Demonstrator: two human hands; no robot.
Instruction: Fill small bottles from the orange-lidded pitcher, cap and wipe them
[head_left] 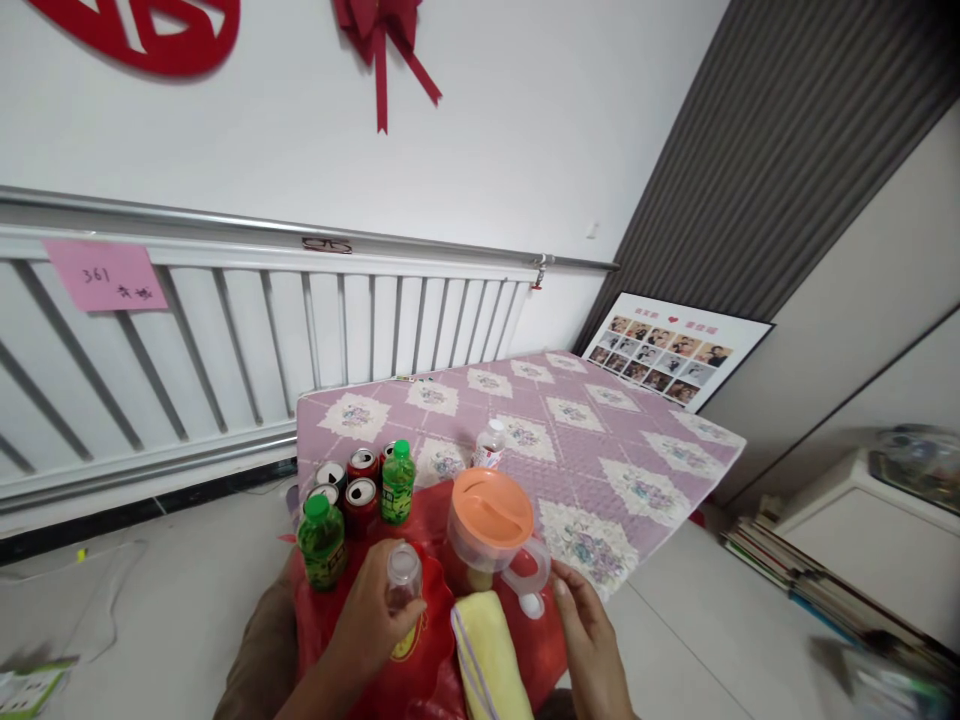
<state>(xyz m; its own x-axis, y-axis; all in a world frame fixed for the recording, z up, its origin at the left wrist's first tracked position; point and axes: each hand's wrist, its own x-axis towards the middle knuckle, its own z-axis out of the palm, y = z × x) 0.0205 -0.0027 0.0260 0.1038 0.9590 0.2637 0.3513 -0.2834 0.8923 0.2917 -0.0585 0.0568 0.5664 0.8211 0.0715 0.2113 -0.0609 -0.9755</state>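
The left hand (375,608) grips a small, clear, colourless cup (405,568) over the red tray (435,595). The right hand (592,640) is by an orange-lidded, see-through pitcher (471,540); its grip is unclear.

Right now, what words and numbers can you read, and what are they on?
"361": pink note on the radiator; handwriting below it is unclear.
Poster: pink writing around a red heart, too small.
Green bottles: labels too blurred.
White-capped bottle: print too small.
Red wall sign: cut off, unreadable.
Red plate: gold mark partly hidden, unreadable.
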